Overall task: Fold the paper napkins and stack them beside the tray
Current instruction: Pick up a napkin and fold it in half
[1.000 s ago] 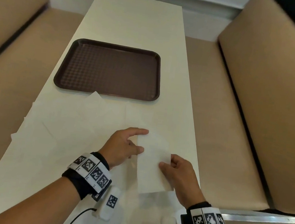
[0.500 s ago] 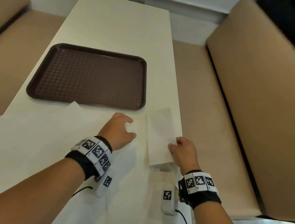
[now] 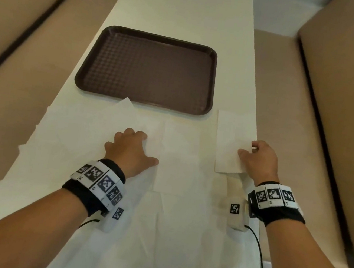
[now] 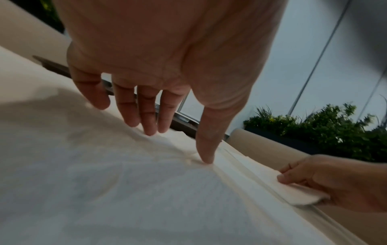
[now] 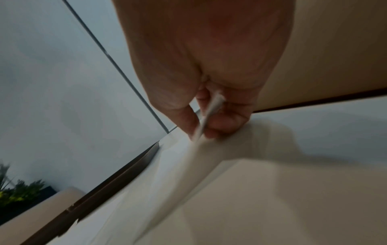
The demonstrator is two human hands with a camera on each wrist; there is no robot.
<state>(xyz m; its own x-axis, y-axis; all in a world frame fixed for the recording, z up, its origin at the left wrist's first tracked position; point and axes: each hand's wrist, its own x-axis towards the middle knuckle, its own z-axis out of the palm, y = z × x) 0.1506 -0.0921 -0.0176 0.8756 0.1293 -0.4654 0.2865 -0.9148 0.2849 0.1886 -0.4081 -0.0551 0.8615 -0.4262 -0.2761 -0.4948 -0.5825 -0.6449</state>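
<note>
A folded white napkin lies near the table's right edge, just below the brown tray's near right corner. My right hand pinches its right side between thumb and fingers; the pinch on the folded napkin shows in the right wrist view. Several unfolded white napkins overlap across the near table. My left hand rests on them with straight, spread fingers, its fingertips pressing the paper of the unfolded napkins. The right hand also appears there, holding the folded napkin.
The cream table stretches away beyond the tray. Tan padded benches flank it on both sides. The table's right edge runs close to the folded napkin. Green plants stand behind the bench.
My right hand carried the folded napkin from the table's middle out to the right edge near the tray's corner. My left hand let it go and settled flat on the loose napkins.
</note>
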